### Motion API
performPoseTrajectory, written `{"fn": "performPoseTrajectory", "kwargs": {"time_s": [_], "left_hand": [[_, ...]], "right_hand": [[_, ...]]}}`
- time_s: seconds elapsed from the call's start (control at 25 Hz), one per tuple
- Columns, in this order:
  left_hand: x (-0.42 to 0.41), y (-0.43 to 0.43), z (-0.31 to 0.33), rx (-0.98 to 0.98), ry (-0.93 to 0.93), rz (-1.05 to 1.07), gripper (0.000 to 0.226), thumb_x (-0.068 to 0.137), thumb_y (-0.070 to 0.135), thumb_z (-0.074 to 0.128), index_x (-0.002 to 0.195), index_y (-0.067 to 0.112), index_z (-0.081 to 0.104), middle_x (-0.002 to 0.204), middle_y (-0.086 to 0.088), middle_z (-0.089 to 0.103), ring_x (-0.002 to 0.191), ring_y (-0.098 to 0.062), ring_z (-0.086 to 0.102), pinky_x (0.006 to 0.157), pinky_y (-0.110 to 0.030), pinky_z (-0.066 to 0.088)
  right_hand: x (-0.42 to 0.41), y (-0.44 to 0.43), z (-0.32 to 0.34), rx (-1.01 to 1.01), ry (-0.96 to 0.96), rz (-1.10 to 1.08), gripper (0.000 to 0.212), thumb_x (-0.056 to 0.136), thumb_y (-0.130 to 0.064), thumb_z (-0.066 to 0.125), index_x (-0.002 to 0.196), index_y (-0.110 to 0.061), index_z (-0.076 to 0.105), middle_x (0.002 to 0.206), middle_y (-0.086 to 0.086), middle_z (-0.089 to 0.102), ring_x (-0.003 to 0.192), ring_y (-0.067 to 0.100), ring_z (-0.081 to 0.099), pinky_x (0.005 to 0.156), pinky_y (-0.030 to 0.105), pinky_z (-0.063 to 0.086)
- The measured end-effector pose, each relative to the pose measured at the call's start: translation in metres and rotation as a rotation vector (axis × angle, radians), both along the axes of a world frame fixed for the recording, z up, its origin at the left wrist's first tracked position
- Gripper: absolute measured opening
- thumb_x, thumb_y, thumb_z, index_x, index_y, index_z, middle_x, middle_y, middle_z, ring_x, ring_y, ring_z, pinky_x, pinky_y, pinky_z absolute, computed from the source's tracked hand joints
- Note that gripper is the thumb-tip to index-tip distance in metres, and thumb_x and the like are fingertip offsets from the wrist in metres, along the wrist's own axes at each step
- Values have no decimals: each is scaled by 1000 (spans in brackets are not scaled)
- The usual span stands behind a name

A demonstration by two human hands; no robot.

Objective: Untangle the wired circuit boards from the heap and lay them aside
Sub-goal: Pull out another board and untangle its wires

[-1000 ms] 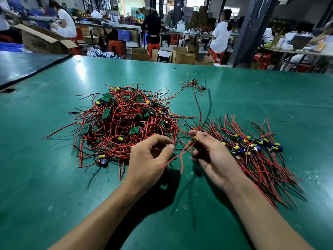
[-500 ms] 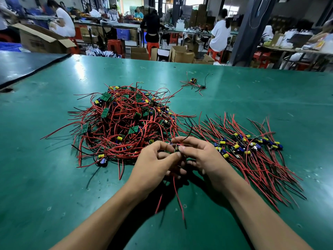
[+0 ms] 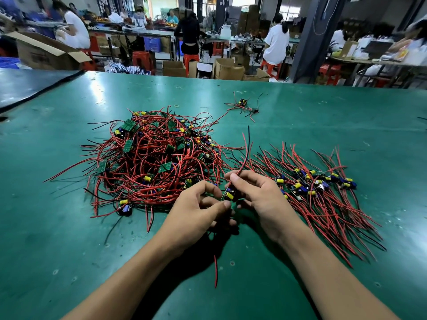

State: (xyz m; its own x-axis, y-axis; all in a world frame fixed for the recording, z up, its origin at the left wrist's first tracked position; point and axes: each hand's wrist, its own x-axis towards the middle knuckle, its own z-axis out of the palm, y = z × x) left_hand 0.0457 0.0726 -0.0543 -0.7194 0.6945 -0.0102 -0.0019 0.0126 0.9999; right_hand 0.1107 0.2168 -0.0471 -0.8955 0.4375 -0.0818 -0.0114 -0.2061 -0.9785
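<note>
A tangled heap (image 3: pixel 152 162) of small green circuit boards with red and black wires lies left of centre on the green table (image 3: pixel 346 116). To the right, a sorted row of boards (image 3: pixel 316 181) lies with wires fanned out. My right hand (image 3: pixel 256 195) pinches one small board (image 3: pixel 228 195) with a yellow capacitor; its red and black wires stick up and away. My left hand (image 3: pixel 196 211) sits beside it, fingers curled, touching the board's lower wires, which trail toward me.
One stray wired board (image 3: pixel 242 103) lies farther back on the table. A dark second table (image 3: pixel 27 82) adjoins at the left. Beyond the far edge are cardboard boxes, red stools and seated people at benches.
The hands have drawn the board out of the heap's edge. Its wires now point up and away from my right hand, and the left hand has slid down along the lower wires.
</note>
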Motion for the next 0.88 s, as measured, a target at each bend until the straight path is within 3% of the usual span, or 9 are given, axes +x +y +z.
{"fn": "performPoseTrajectory", "kwargs": {"time_s": [0.08, 0.2, 0.32, 0.44, 0.6, 0.76, 0.88], "left_hand": [[0, 1, 1, 36, -36, 25, 27, 88, 12, 70, 98, -5, 51, 73, -19, 68, 69, -35, 72, 64, -43, 59], [0, 2, 2, 60, -63, 103, 46, 85, 33, 72, 94, -9, 53, 78, -26, 68, 64, -37, 69, 58, -39, 60], [-1, 0, 2, 60, -73, 57, 30, 91, 26, 67, 98, -2, 60, 79, -18, 72, 66, -35, 70, 58, -38, 60], [-2, -2, 2, 93, -137, -16, 17, 93, 14, 62, 105, 1, 64, 84, -24, 71, 70, -38, 72, 59, -39, 61], [-2, 0, 1, 107, -226, -47, 16, 92, 12, 62, 104, 2, 67, 88, -27, 71, 71, -35, 72, 60, -36, 61], [-2, 0, -1, 131, -271, -90, 18, 87, 13, 66, 102, 5, 61, 92, -27, 72, 76, -38, 72, 67, -41, 61], [-3, 0, -1, 131, -300, -115, 19, 84, 14, 68, 99, 5, 62, 93, -27, 72, 78, -38, 73, 67, -37, 61]], "right_hand": [[1, 2, -1, 70, 13, 7, 13, 93, -24, 69, 87, -17, 78, 80, 2, 72, 70, 12, 64, 57, 21, 52], [2, 3, -2, 203, 43, 50, 11, 91, -22, 71, 86, -14, 77, 80, 3, 73, 73, 10, 62, 65, 18, 50], [2, 2, -4, 231, 58, 92, 10, 91, -19, 71, 86, -15, 77, 80, 1, 72, 73, 9, 63, 65, 18, 50], [4, 1, -3, 145, 81, 64, 7, 90, -19, 73, 87, -14, 77, 75, -1, 71, 66, 6, 63, 54, 18, 50], [3, 2, -4, 300, 83, -19, 6, 88, -21, 75, 89, -15, 76, 71, -9, 69, 62, -1, 58, 57, 11, 44], [-1, 1, -2, -23, 116, -75, 17, 77, -23, 78, 87, -15, 66, 66, 0, 60, 52, 8, 53, 49, 19, 44], [-1, 2, -2, -176, 96, -33, 22, 70, -25, 80, 82, -15, 63, 62, 5, 58, 48, 11, 54, 43, 24, 46]]}}
